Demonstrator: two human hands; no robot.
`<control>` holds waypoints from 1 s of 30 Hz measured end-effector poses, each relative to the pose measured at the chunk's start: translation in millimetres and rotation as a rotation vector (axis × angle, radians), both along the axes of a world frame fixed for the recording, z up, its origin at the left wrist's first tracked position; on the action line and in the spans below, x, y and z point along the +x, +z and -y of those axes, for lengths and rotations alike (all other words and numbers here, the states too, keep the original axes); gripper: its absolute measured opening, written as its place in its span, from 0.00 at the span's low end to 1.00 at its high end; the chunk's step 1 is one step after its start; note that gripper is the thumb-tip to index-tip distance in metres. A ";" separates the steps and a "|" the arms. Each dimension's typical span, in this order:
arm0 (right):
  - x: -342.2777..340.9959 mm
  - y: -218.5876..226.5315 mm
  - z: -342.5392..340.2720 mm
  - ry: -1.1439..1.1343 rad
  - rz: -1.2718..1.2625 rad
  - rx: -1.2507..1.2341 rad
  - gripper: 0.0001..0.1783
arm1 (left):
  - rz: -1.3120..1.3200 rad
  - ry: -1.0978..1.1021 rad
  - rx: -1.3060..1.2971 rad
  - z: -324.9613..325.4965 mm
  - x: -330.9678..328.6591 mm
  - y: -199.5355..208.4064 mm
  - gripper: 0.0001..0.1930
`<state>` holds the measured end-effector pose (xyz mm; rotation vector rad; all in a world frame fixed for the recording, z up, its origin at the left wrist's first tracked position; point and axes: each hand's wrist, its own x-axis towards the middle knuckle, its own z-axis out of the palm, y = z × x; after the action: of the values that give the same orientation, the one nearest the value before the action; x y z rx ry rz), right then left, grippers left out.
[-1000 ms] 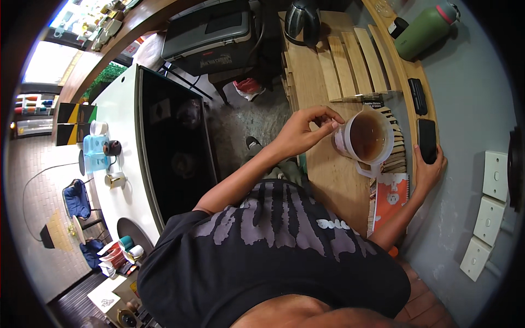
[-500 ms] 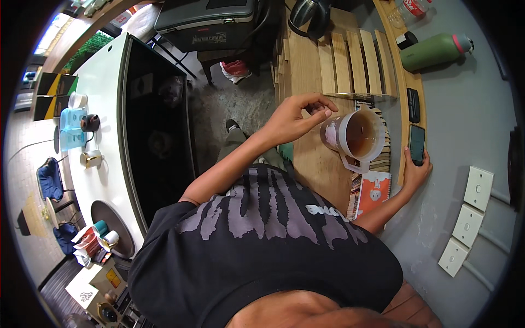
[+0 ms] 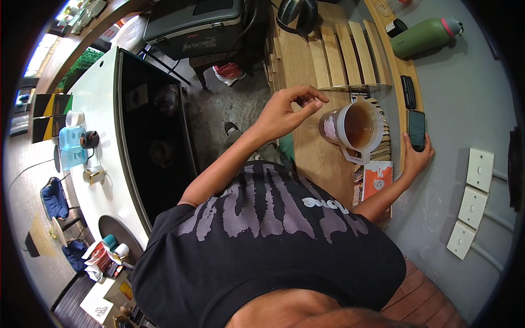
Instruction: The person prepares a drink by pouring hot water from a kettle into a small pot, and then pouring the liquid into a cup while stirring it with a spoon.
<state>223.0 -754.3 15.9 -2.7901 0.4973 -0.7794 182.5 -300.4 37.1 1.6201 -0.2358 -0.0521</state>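
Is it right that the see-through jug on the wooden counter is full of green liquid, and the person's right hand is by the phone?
Not quite. The head view shows the clear jug on the wooden counter holding brown liquid, not green; the green thing is the bottle farther back. The right hand does rest by the phone.

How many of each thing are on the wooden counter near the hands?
Clear jug of brown liquid: 1
Phones, one touched by the right hand, one lying apart: 2
Green bottle: 1
Orange packet: 1
Total: 5
The left hand holds nothing I can make out.
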 end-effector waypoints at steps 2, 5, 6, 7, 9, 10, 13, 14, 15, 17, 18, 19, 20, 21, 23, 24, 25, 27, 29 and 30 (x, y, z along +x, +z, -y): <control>-0.4 0.5 1.1 0.005 0.008 -0.014 0.45 | 0.000 -0.005 0.001 0.2 0.2 -0.1 0.13; 0.1 -0.6 2.5 -0.001 0.009 -0.025 0.45 | 0.016 -0.010 -0.036 -0.3 0.8 -0.9 0.13; 0.6 -0.7 2.3 -0.007 -0.004 -0.026 0.45 | 0.004 -0.012 -0.028 -1.4 0.2 -1.0 0.13; 1.0 -0.4 1.5 -0.005 -0.005 -0.027 0.45 | -0.007 -0.014 -0.019 -2.3 0.0 -1.3 0.13; 1.5 1.0 -0.6 -0.021 -0.015 -0.010 0.45 | -0.002 -0.004 -0.021 -3.4 0.6 -4.0 0.13; 2.0 -0.9 2.1 -0.018 -0.017 -0.012 0.45 | 0.004 0.005 -0.022 -4.0 0.6 -5.0 0.13; 4.3 -11.6 18.8 0.000 -0.030 -0.051 0.45 | -0.012 0.007 -0.003 -8.0 1.2 -4.7 0.13; 3.4 -14.0 22.8 -0.008 -0.038 -0.087 0.44 | -0.010 0.014 -0.003 -8.4 1.1 -4.6 0.13; 2.8 -14.5 21.1 -0.016 -0.044 -0.119 0.44 | -0.013 0.016 -0.019 -8.3 0.4 -4.5 0.13; 4.0 -12.2 17.5 -0.024 -0.060 -0.113 0.44 | -0.013 0.024 -0.030 -10.5 1.5 -4.5 0.12; 3.0 -10.8 15.7 -0.043 -0.082 -0.114 0.44 | -0.013 0.028 -0.032 -11.6 1.8 -5.2 0.12; 2.7 -12.5 15.3 -0.038 -0.082 -0.112 0.44 | -0.013 0.032 -0.034 -13.6 2.4 -5.6 0.12; 3.0 -15.4 15.8 -0.049 -0.092 -0.124 0.44 | -0.013 0.036 -0.032 -16.5 2.9 -5.9 0.12; 2.9 -16.0 14.3 -0.059 -0.103 -0.137 0.44 | -0.015 0.049 -0.028 -19.3 2.9 -6.6 0.12; 1.7 -15.2 9.2 -0.061 -0.105 -0.124 0.44 | -0.020 0.067 -0.022 -25.0 2.8 -7.9 0.12; 1.2 -14.3 6.2 -0.068 -0.105 -0.112 0.43 | -0.036 0.076 -0.024 -28.1 3.3 -8.2 0.12; 0.8 -15.2 5.5 -0.064 -0.105 -0.111 0.43 | -0.051 0.086 -0.026 -31.6 3.7 -8.5 0.12; 0.6 -18.1 7.8 -0.054 -0.126 -0.103 0.41 | -0.049 0.097 -0.033 -38.1 4.7 -11.3 0.12; -1.1 -20.3 8.3 -0.055 -0.127 -0.116 0.39 | -0.045 0.107 -0.041 -45.7 4.3 -13.5 0.12; -2.2 -22.7 8.3 -0.066 -0.125 -0.124 0.37 | -0.045 0.101 -0.040 -50.5 5.0 -13.1 0.12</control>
<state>220.9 -762.6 -6.8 -2.9645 0.5840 -0.6726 187.4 -249.9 24.0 1.5867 -0.1194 -0.0061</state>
